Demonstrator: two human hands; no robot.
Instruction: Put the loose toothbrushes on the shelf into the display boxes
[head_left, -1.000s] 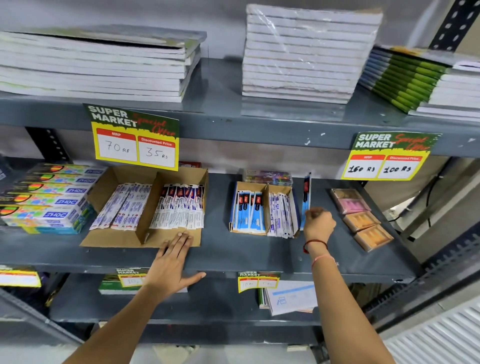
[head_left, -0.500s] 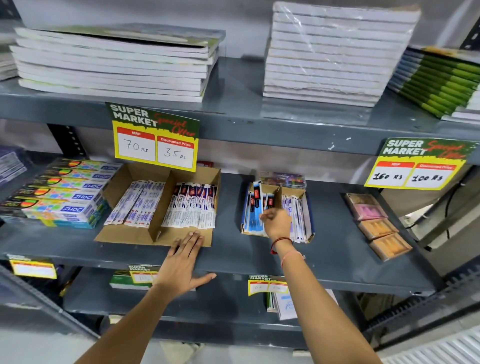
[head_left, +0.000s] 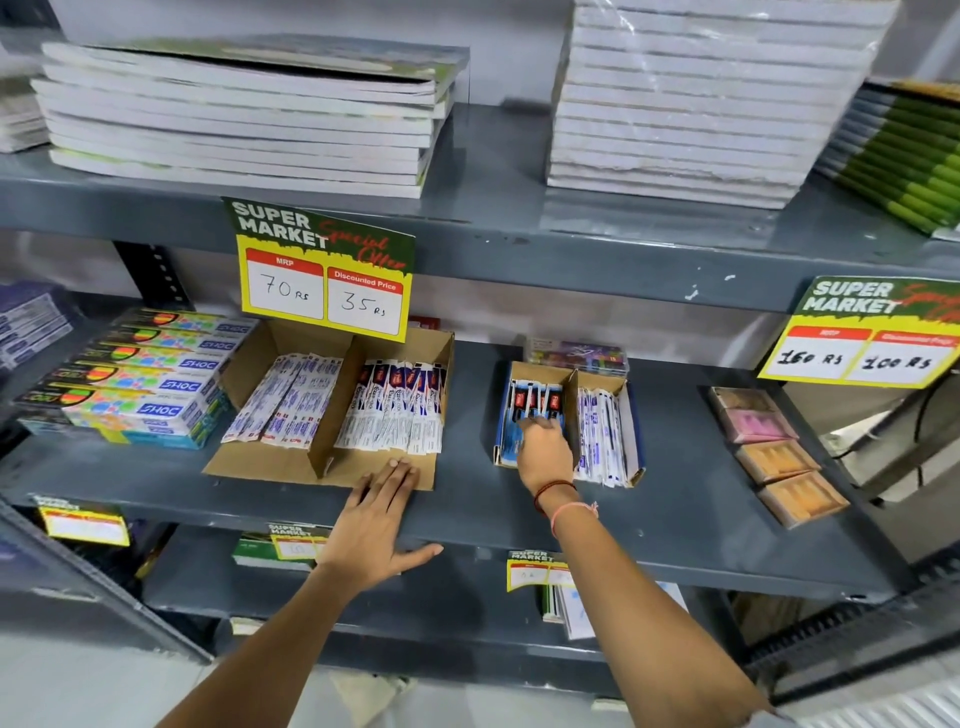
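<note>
Evidently, the right hand (head_left: 543, 452) was curled over blue carded toothbrushes (head_left: 532, 408) at centre frame; whether one was pinched could not be told. The left hand (head_left: 376, 519) was laid flat and empty. The packs were judged light, stiff, slippery, best taken by their edges.

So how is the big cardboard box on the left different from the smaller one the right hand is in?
The large display box is wider, with bare floor in front of its white packs. The small display box is narrower and packed to its front edge; its left half holds blue packs. The left hand rests at the large box, the right hand reaches into the small one. Both are divided cardboard.

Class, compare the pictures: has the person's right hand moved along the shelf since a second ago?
Yes. The right hand has moved left: from beside the small display box's right wall to over its left compartment, onto the blue toothbrushes.
</note>
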